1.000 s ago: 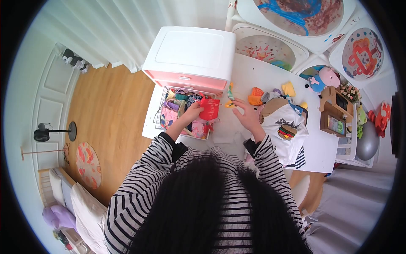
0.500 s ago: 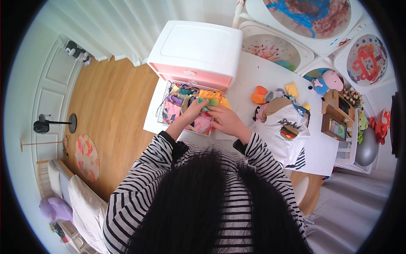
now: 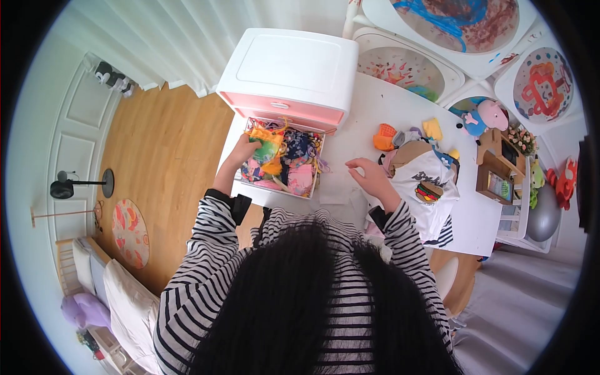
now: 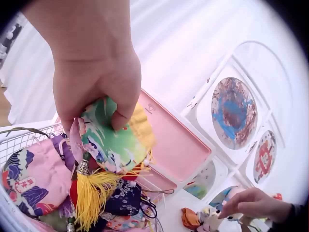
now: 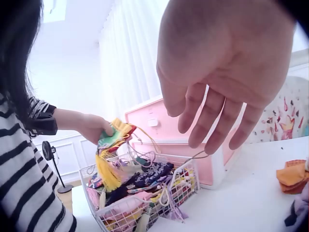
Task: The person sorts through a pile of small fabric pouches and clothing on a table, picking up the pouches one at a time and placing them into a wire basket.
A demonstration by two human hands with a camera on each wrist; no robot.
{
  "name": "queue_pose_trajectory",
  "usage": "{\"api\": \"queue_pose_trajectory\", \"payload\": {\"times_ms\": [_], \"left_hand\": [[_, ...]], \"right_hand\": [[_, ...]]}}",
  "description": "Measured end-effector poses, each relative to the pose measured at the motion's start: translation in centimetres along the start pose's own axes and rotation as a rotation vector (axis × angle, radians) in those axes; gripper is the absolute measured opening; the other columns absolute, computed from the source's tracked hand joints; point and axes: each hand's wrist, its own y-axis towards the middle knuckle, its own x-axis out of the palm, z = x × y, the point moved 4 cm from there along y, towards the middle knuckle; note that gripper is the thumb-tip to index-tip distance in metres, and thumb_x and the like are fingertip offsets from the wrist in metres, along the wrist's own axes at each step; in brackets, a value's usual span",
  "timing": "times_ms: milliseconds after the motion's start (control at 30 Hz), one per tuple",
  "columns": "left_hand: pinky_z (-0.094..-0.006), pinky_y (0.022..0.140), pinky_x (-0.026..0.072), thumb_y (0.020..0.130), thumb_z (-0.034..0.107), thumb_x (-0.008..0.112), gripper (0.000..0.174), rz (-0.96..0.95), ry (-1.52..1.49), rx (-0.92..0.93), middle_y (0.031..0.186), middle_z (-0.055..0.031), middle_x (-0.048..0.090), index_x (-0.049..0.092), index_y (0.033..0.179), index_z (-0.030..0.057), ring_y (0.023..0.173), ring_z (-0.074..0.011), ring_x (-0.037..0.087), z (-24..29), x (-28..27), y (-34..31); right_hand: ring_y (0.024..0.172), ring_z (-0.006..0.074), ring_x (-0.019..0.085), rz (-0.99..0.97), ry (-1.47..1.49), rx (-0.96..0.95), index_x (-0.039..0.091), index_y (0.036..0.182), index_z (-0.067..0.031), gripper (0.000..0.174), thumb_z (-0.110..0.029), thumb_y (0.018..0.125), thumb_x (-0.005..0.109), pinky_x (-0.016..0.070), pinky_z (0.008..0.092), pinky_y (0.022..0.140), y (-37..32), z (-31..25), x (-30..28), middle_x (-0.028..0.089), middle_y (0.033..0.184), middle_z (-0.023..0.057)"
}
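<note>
My left hand [image 3: 240, 152] pinches a green and yellow drawstring pouch [image 4: 113, 140] by its edge, over the left part of a white wire basket [image 5: 190, 166]. A yellow tassel [image 5: 107, 171] hangs from the pouch, and a bit of red cloth shows just beneath it in the left wrist view. Patterned pouches fill the basket, among them a pink one [image 4: 38, 176] and a navy floral one [image 4: 123, 198]. To the basket's right, my right hand [image 3: 374, 178] is held above the white table, fingers loosely extended, holding nothing.
A white and pink drawer cabinet [image 3: 287, 72] stands right behind the basket. On the table's right lie a white shirt with a burger print [image 3: 425, 178], an orange cloth item [image 3: 383, 137] and a yellow one [image 3: 432, 129]. A plush toy [image 3: 484, 119] sits farther back.
My right hand brought the green and yellow pouch to the basket, then drew back right with nothing in it. My left hand, earlier holding a red pouch, has moved left with the green and yellow pouch.
</note>
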Motion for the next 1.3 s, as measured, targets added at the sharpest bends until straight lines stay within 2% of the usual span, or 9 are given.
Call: {"api": "queue_pose_trajectory", "payload": {"times_ms": [133,267,367,633,900,1000,1133,1200,1300], "left_hand": [[-0.0314,0.074,0.0434,0.067,0.01,0.056,0.041,-0.188,0.271,-0.044,0.092,-0.0129,0.058,0.05,0.106,-0.0026,0.085,-0.0214,0.056,-6.1,1.7,2.5],[-0.0382,0.079,0.0429,0.068,0.015,0.056,0.039,-0.218,0.737,0.211,0.096,-0.0193,0.057,0.05,0.104,0.0006,0.091,-0.0329,0.055,-6.0,4.7,1.0],[-0.039,0.079,0.0427,0.069,0.013,0.054,0.036,-0.208,0.878,0.093,0.096,-0.0203,0.057,0.051,0.102,0.0012,0.093,-0.0344,0.054,-4.2,5.4,0.2],[-0.0375,0.08,0.0418,0.069,0.008,0.049,0.041,-0.489,0.672,0.144,0.1,-0.0199,0.057,0.049,0.109,0.0032,0.096,-0.0313,0.054,-4.7,6.4,1.3],[-0.0414,0.079,0.0423,0.068,0.01,0.056,0.035,-0.275,0.965,0.366,0.1,-0.0167,0.052,0.049,0.101,0.0046,0.095,-0.0343,0.051,-0.8,8.2,-0.8],[-0.0451,0.077,0.0429,0.065,0.009,0.062,0.042,0.047,1.009,0.54,0.094,-0.0135,0.047,0.044,0.102,0.007,0.094,-0.0352,0.048,1.2,7.7,-0.9],[-0.0443,0.08,0.0426,0.062,0.014,0.068,0.056,-0.16,0.916,0.202,0.104,-0.018,0.043,0.038,0.11,0.0092,0.101,-0.0364,0.045,0.3,8.1,-0.8],[-0.0442,0.08,0.0424,0.062,0.014,0.069,0.059,-0.184,0.962,0.298,0.106,-0.0189,0.042,0.037,0.111,0.009,0.102,-0.0376,0.045,-1.2,8.7,-1.0],[-0.0443,0.082,0.0419,0.059,0.011,0.07,0.065,-0.188,1.073,0.432,0.11,-0.0206,0.039,0.035,0.113,0.0084,0.102,-0.0405,0.043,-3.8,10.1,-0.8]], "right_hand": [[0.077,0.0229,0.057,-0.014,0.043,0.147,0.059,0.091,-0.0022,0.019,-0.015,0.078,0.054,0.0444,0.0307,0.068,-1.2,1.5,-0.6,0.06,0.082,0.0114],[0.075,0.0224,0.058,-0.01,0.024,0.233,0.059,0.091,-0.0021,0.02,-0.015,0.078,0.054,0.0448,0.0305,0.066,-2.2,2.8,-1.0,0.061,0.081,0.0116],[0.074,0.0222,0.058,0.058,0.005,0.217,0.059,0.092,-0.0022,0.02,-0.015,0.078,0.054,0.0451,0.0307,0.066,-3.1,4.4,-1.3,0.061,0.081,0.012],[0.073,0.024,0.058,0.154,0.032,0.298,0.059,0.091,-0.0011,0.02,-0.015,0.077,0.055,0.0452,0.031,0.067,-5.4,6.4,-3.3,0.061,0.081,0.0128],[0.09,0.026,0.053,0.259,-0.162,0.317,0.057,0.096,-0.0027,0.024,-0.013,0.074,0.057,0.0423,0.0341,0.076,-9.5,10.0,-6.1,0.058,0.091,0.0132],[0.103,0.0299,0.045,0.393,-0.428,0.386,0.054,0.101,-0.004,0.033,-0.013,0.07,0.06,0.0394,0.0364,0.082,-11.9,11.8,-8.2,0.051,0.105,0.0144],[0.113,0.0421,0.03,0.494,-0.654,0.756,0.045,0.115,-0.0119,0.055,-0.018,0.064,0.065,0.0394,0.0451,0.086,-16.1,17.0,-8.3,0.03,0.127,0.0166],[0.118,0.0499,0.018,0.408,-0.579,0.92,0.035,0.125,-0.0216,0.07,-0.02,0.062,0.066,0.0391,0.0516,0.086,-18.2,20.0,-7.2,0.013,0.136,0.0171],[0.118,0.0506,0.017,0.342,-0.608,0.991,0.034,0.126,-0.0224,0.071,-0.02,0.063,0.066,0.0396,0.0509,0.086,-18.0,19.0,-6.5,0.012,0.137,0.018]]}}
